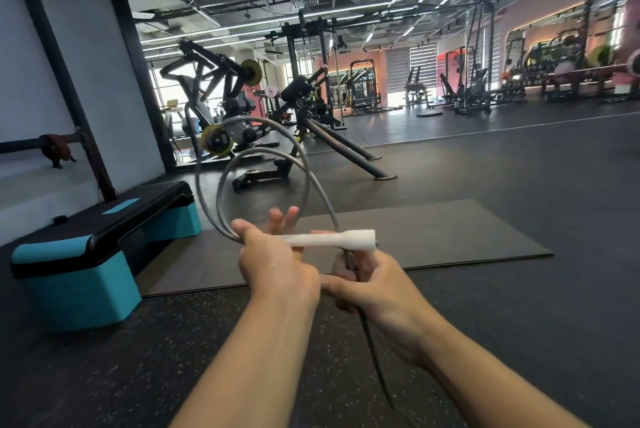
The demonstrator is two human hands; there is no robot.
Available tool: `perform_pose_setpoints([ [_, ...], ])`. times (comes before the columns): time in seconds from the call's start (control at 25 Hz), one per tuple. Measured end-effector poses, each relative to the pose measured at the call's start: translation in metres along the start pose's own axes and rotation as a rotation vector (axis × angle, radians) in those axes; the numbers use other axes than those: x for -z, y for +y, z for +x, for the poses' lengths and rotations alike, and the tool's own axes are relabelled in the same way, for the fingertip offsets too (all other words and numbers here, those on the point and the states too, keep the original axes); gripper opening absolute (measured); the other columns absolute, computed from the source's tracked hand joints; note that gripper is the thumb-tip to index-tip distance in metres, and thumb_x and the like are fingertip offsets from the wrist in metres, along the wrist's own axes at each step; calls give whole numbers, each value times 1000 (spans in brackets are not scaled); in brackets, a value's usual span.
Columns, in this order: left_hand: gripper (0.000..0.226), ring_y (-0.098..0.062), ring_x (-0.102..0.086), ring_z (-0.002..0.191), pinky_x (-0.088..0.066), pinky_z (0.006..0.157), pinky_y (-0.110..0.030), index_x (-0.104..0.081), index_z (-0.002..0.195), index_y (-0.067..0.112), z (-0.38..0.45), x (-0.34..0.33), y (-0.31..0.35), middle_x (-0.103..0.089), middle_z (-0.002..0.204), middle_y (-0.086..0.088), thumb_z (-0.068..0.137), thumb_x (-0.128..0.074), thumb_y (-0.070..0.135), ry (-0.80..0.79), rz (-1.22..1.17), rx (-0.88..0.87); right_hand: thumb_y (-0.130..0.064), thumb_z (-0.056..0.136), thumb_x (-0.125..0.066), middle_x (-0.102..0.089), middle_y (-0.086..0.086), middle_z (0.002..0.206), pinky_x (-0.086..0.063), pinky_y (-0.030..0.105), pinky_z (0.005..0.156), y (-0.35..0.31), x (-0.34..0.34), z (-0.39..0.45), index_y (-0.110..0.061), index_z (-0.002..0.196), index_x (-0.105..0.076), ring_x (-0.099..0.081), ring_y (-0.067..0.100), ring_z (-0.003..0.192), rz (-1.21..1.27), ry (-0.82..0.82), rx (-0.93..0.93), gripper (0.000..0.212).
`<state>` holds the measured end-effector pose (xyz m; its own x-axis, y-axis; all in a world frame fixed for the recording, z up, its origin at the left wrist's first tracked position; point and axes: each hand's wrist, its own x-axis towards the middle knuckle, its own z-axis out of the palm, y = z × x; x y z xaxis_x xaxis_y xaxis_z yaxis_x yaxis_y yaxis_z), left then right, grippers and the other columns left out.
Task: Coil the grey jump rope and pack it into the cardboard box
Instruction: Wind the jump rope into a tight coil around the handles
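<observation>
Fingers [278, 219] of the left hand [277, 265] are partly spread, two or three of them pointing up past the rope, while the thumb and the rest of the hand close around one white handle [332, 240] and the gathered rope beside it; the handle lies level, its flared end pointing right. Right hand [374, 285] is curled shut around a single strand of the grey jump rope [304, 185] just below that flared end; the strand runs on downward between the two forearms toward the bottom edge of the view. Above the hands the rope stands up in two loops, one larger and one smaller inside it, both meeting at the left hand; only one handle can be seen, and I cannot tell where a second is. Both hands are held in the air over one dark mat [433, 230] lying on the speckled floor [104, 375]. One step platform [79, 275], black on top with teal blocks beneath, sits at the left, near the mat's edge. Several weight machines [221, 109] stand well apart in the background; their exact count is unclear. No cardboard box shows anywhere in view.
</observation>
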<state>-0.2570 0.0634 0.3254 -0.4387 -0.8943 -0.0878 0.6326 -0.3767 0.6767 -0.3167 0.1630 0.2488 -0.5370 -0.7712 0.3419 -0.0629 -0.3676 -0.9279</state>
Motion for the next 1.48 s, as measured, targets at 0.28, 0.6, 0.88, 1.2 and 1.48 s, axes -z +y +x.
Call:
perform_pose_setpoints([
  [0.28,46,-23,-65,114,-42,102,-40,-68,94,20,-14,20,-26,-75,100,-3,105,-34,49,-102,269,171,-26,91,-75,-80,15,99,-57,29,68,-19,-15,10,-19,119,-74,-75,15,82,-18,21,59,29],
  [0.6,97,-32,-30,145,-30,115,-49,-20,155,24,-34,64,4,-19,163,-12,79,-81,15,59,741,-260,-52,98,-58,-67,3,55,-41,23,57,-60,15,14,-18,58,-56,-50,4,46,-605,137,-14,52],
  [0.88,104,-37,1,154,0,121,-62,-13,160,13,-22,27,24,-8,168,-17,75,-70,27,-708,1995,-1876,-33,95,-62,-62,-6,64,-44,32,60,-82,15,16,-22,69,-61,-52,10,57,-951,-96,-109,28],
  [1.2,32,-20,-53,50,-33,43,-29,-59,89,22,29,21,46,-58,66,5,73,-81,7,-1061,1976,-1713,-29,97,-66,-74,-1,79,-42,29,56,-101,38,5,-25,93,-70,-53,19,64,-843,-274,-220,7],
  [1.48,26,-17,-68,74,-49,70,-35,-64,99,22,7,17,48,-77,79,6,88,-70,44,-1272,1845,-377,-29,101,-61,-68,2,84,-47,36,71,-85,38,10,-16,97,-66,-56,12,73,-1159,-419,-48,14],
])
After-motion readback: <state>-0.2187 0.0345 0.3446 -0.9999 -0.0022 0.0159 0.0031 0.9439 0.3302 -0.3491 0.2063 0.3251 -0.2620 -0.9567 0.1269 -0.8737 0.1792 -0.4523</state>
